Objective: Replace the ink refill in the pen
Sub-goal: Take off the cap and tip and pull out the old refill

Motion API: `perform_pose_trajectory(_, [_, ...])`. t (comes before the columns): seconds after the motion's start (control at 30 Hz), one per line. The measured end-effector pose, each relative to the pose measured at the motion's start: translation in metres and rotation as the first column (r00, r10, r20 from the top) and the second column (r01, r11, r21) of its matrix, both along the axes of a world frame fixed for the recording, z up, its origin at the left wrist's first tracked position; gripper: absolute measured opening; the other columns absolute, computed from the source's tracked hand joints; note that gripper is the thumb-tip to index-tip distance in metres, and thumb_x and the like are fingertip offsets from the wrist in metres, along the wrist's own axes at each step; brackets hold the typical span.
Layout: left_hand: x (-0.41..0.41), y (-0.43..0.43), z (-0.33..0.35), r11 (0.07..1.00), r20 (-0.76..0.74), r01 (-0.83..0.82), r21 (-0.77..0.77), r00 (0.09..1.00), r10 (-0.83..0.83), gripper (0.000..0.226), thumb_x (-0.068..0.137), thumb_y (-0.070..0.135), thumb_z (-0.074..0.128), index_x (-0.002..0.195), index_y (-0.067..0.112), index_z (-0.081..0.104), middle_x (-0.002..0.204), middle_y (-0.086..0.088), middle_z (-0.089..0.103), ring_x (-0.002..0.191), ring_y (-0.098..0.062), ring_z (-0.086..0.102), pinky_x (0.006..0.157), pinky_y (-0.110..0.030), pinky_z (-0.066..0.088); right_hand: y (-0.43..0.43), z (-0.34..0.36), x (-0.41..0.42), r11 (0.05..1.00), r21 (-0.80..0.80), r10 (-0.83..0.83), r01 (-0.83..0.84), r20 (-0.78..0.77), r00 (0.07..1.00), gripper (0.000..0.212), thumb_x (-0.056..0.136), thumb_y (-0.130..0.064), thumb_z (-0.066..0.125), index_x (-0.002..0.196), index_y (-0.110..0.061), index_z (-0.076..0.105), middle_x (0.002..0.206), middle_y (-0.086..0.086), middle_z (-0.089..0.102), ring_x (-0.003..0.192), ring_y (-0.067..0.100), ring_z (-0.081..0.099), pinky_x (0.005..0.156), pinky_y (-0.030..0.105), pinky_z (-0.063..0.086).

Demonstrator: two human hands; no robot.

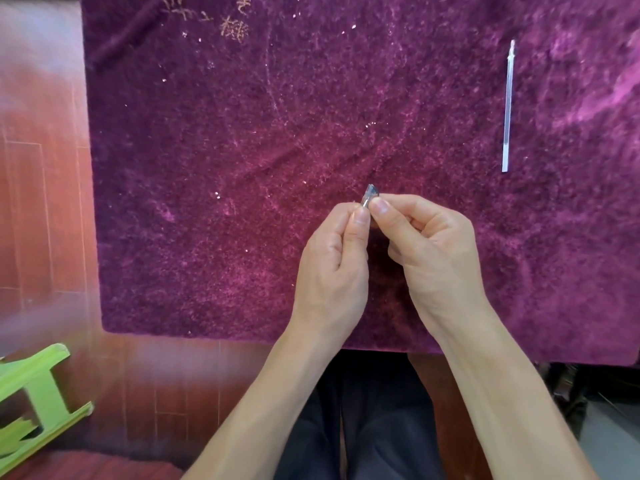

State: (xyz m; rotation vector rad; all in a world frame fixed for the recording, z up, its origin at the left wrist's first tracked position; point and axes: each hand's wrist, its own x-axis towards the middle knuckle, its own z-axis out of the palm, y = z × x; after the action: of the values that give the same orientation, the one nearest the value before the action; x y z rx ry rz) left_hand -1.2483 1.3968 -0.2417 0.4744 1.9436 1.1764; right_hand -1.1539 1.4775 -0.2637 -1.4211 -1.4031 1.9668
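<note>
My left hand (337, 261) and my right hand (429, 251) meet over the near middle of the purple cloth. Together their thumbs and forefingers pinch a small pen part (370, 195); only its grey-blue tip and a bit of metal show above the fingers. The rest of the pen is hidden in my hands, and I cannot tell which piece each hand holds. A thin white ink refill (508, 109) lies by itself at the far right of the cloth, running away from me, well apart from both hands.
The purple velvet cloth (225, 168) covers the table, with gold stitched characters (235, 27) at its far edge. Red-brown wood floor lies to the left. A green plastic stool (38, 393) stands at the lower left. My dark trousers show below the table edge.
</note>
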Motion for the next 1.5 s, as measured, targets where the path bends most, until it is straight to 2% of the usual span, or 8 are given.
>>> perform_pose_trajectory(0.23, [-0.003,-0.001,-0.003,1.000,0.006,0.004,0.006,1.000,-0.004,0.030,0.110,0.025,0.041,0.105,0.017,0.070,0.068,0.027,0.056,0.064,0.006,0.054,0.065,-0.011,0.040,0.002,0.002,-0.002,0.999,-0.035,0.008,-0.007,0.005,1.000,0.014,0.101,-0.014,0.072,0.106,-0.006,0.083,0.084,-0.006,0.080,0.062,-0.005,0.067,0.060,0.008,0.050])
perform_pose_trajectory(0.5, [-0.014,0.001,-0.006,0.998,0.220,-0.035,-0.045,0.974,0.044,0.031,0.103,0.054,0.038,0.110,0.032,0.058,0.060,0.019,0.047,0.050,0.000,0.042,0.046,-0.021,0.039,0.029,0.006,-0.028,0.995,-0.005,0.104,-0.104,0.093,0.990,0.013,0.102,-0.022,0.072,0.102,-0.015,0.083,0.060,-0.024,0.065,0.055,-0.005,0.057,0.057,0.009,0.045])
perform_pose_trajectory(0.77, [-0.028,0.002,-0.003,0.991,0.329,-0.132,-0.011,0.935,0.128,0.019,0.104,0.034,0.041,0.104,0.027,0.060,0.064,0.004,0.043,0.051,-0.007,0.034,0.046,-0.023,0.030,0.073,0.008,-0.090,0.960,0.238,0.092,-0.149,0.234,0.968,0.011,0.098,-0.022,0.074,0.095,-0.020,0.085,0.062,-0.028,0.070,0.052,-0.011,0.059,0.053,0.004,0.044])
perform_pose_trajectory(0.87, [-0.036,0.001,0.000,0.984,0.353,-0.177,0.030,0.923,0.155,0.018,0.106,0.038,0.044,0.107,0.036,0.062,0.065,-0.003,0.041,0.050,-0.012,0.033,0.042,-0.024,0.027,0.080,0.007,-0.115,0.934,0.299,0.105,-0.197,0.296,0.949,0.010,0.096,-0.025,0.076,0.103,-0.025,0.083,0.081,-0.014,0.079,0.063,-0.007,0.069,0.063,0.016,0.057])
perform_pose_trajectory(0.97, [-0.043,0.000,0.000,0.981,0.336,-0.191,0.029,0.926,0.171,0.018,0.106,0.040,0.044,0.111,0.038,0.061,0.063,0.003,0.043,0.047,-0.005,0.033,0.042,-0.020,0.030,0.084,0.007,-0.133,0.898,0.363,0.115,-0.248,0.351,0.929,0.009,0.095,-0.026,0.075,0.101,-0.026,0.082,0.076,-0.016,0.077,0.066,-0.003,0.072,0.074,0.026,0.064])
perform_pose_trajectory(1.13, [-0.053,-0.001,-0.008,0.969,0.394,-0.246,-0.005,0.891,0.228,0.022,0.104,0.028,0.043,0.112,0.023,0.064,0.063,0.007,0.050,0.044,0.000,0.036,0.042,-0.016,0.032,0.084,0.003,-0.144,0.870,0.384,0.123,-0.310,0.438,0.890,0.013,0.095,-0.029,0.074,0.084,-0.035,0.074,0.051,-0.031,0.065,0.055,-0.011,0.064,0.061,0.010,0.049])
perform_pose_trajectory(1.23, [-0.058,-0.001,-0.010,0.966,0.414,-0.258,0.017,0.881,0.228,0.024,0.106,0.023,0.043,0.111,0.018,0.066,0.063,0.006,0.051,0.045,-0.002,0.038,0.042,-0.017,0.033,0.084,0.002,-0.144,0.868,0.393,0.108,-0.304,0.448,0.887,0.006,0.095,-0.028,0.074,0.091,-0.033,0.076,0.051,-0.027,0.064,0.054,-0.016,0.060,0.055,0.002,0.041])
perform_pose_trajectory(1.5, [-0.061,0.000,-0.013,0.964,0.410,-0.258,0.057,0.887,0.213,0.022,0.106,0.030,0.046,0.113,0.029,0.068,0.063,0.004,0.054,0.045,-0.004,0.039,0.042,-0.018,0.033,0.081,0.005,-0.141,0.877,0.406,0.070,-0.259,0.424,0.903,0.007,0.094,-0.030,0.074,0.094,-0.036,0.076,0.062,-0.019,0.069,0.060,-0.008,0.067,0.065,0.014,0.053])
